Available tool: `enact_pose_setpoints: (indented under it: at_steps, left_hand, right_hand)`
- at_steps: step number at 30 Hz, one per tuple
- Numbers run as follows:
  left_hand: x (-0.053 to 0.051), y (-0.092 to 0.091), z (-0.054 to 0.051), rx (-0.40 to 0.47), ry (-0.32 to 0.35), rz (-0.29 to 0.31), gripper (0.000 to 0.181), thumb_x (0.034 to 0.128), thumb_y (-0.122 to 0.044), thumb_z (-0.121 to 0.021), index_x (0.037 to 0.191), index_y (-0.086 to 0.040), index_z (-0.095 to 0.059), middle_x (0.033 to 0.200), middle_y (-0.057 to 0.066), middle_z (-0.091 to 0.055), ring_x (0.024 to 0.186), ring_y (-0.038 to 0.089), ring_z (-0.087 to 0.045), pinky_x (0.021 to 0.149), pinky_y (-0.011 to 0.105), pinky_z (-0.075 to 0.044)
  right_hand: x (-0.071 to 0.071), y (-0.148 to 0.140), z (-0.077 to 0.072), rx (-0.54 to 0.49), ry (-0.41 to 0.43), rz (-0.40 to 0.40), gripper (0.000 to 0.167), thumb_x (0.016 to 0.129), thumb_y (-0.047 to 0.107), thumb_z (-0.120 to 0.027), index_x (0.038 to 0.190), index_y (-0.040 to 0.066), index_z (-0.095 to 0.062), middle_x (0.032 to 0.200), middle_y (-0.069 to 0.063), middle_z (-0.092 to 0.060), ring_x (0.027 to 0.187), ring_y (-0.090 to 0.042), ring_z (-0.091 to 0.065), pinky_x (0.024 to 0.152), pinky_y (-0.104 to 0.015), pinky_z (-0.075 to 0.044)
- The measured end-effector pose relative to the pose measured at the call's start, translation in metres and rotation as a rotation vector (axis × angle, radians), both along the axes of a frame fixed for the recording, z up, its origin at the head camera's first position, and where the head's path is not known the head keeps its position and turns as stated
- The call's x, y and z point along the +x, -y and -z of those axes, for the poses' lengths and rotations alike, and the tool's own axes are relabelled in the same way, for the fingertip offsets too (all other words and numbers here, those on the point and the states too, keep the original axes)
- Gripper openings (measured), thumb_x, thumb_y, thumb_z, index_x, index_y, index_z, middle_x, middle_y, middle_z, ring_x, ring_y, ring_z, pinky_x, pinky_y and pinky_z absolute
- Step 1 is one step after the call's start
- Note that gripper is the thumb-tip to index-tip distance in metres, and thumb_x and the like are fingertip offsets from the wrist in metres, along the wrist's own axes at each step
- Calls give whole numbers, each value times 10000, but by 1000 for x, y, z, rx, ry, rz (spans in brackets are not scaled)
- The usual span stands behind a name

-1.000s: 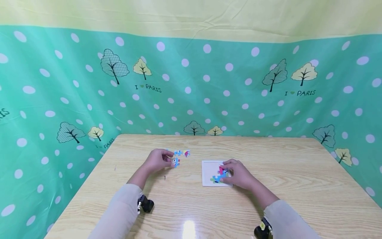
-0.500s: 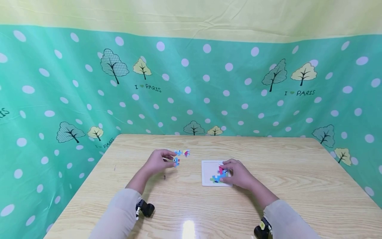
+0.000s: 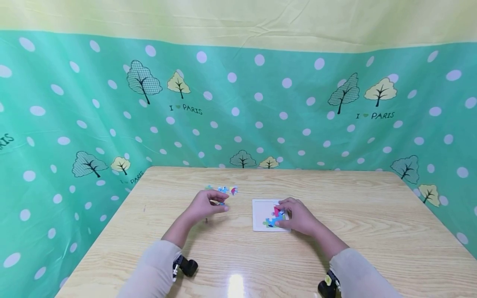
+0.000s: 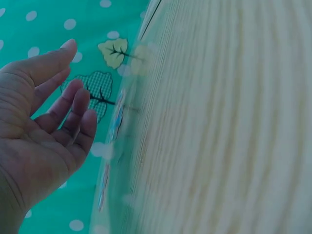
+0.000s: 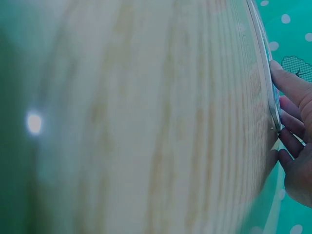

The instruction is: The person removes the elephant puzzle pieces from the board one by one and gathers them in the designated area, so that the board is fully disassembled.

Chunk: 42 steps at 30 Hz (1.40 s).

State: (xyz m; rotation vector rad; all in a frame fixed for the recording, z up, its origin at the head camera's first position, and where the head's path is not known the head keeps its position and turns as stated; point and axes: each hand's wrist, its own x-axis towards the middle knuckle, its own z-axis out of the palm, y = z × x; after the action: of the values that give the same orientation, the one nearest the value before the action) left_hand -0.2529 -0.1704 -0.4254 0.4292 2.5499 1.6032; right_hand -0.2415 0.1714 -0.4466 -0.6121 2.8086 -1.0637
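A white puzzle tray [image 3: 261, 211] lies on the table in the head view, with several joined jigsaw pieces [image 3: 271, 222], red, blue and green, in its right part. My right hand [image 3: 298, 217] holds the tray by its right edge, thumb and forefinger over the pieces; the right wrist view shows the fingers at the tray's rim. To the left, my left hand [image 3: 205, 205] hovers with thumb and fingers apart over a loose blue jigsaw piece [image 3: 222, 203], mostly hidden by the fingers. The left wrist view shows nothing between those fingers.
Beyond the left hand lie more loose pieces: a green one [image 3: 209, 187], a blue one [image 3: 223, 189] and one with red and yellow [image 3: 233, 190]. A small dark speck [image 3: 206, 220] lies by the left wrist. A green dotted curtain [image 3: 238, 124] hangs behind the table [image 3: 335, 190].
My left hand has shifted right and slightly toward me, covering more of the loose blue piece and uncovering the green one. The right hand and tray stay put.
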Motion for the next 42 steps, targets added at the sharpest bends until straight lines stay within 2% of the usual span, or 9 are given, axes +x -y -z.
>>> enact_pose_setpoints:
  at_steps: [7, 11, 18, 29, 33, 36, 42]
  left_hand:
    - [6, -13, -2, 16, -11, 10, 372, 865, -89, -841, 1197, 33, -728, 1183, 194, -700, 1092, 318, -639, 928, 396, -562]
    - [9, -21, -2, 17, -23, 44, 371, 857, -96, -849, 1182, 36, -729, 1181, 192, -693, 1100, 347, -632, 896, 366, -560]
    - [12, -37, 0, -3, -39, 89, 342, 849, -109, -860, 1153, 2, -747, 1153, 51, -682, 1069, 252, -640, 884, 335, -564]
    - [16, -66, 0, -24, -42, 156, 294, 855, -131, -860, 1119, -36, -772, 1132, 36, -677, 1036, 223, -624, 856, 314, -566]
    - [17, -74, -2, -36, -37, 175, 293, 862, -145, -858, 1122, -39, -775, 1133, 94, -682, 1021, 206, -617, 835, 302, -560]
    - [18, -80, -3, -40, -24, 189, 285, 866, -136, -854, 1121, -36, -776, 1134, 140, -685, 1016, 235, -617, 806, 298, -553]
    - [19, -91, -6, -79, -9, 195, 278, 859, -142, -862, 1107, -48, -782, 1109, 117, -692, 1012, 280, -626, 754, 286, -543]
  right_hand:
    - [0, 0, 1, -10, -1, 25, 521, 838, 200, -890, 1268, -9, -681, 1327, -169, -613, 1304, -428, -516, 1131, -571, -382]
    - [0, 0, 2, -31, -6, 34, 459, 829, 166, -894, 1191, 12, -659, 1280, -160, -624, 1274, -407, -532, 1121, -562, -392]
    - [1, -1, 1, -39, -16, 14, 325, 836, 163, -885, 1066, 58, -681, 1274, -169, -626, 1262, -426, -527, 1110, -581, -389]
    - [0, 0, -2, -18, 0, 16, 301, 846, 180, -879, 1063, 71, -700, 1334, -194, -615, 1295, -448, -509, 1122, -593, -375]
    - [0, 0, -3, -14, -11, 4, 306, 842, 173, -880, 1074, 65, -711, 1309, -193, -620, 1275, -441, -522, 1114, -596, -383]
    - [0, 0, -3, -11, -13, -3, 303, 845, 173, -877, 1077, 66, -713, 1305, -192, -621, 1272, -443, -522, 1111, -604, -382]
    - [-1, -1, -3, -12, -8, -7, 305, 844, 174, -878, 1073, 69, -706, 1302, -191, -619, 1266, -441, -524, 1105, -610, -383]
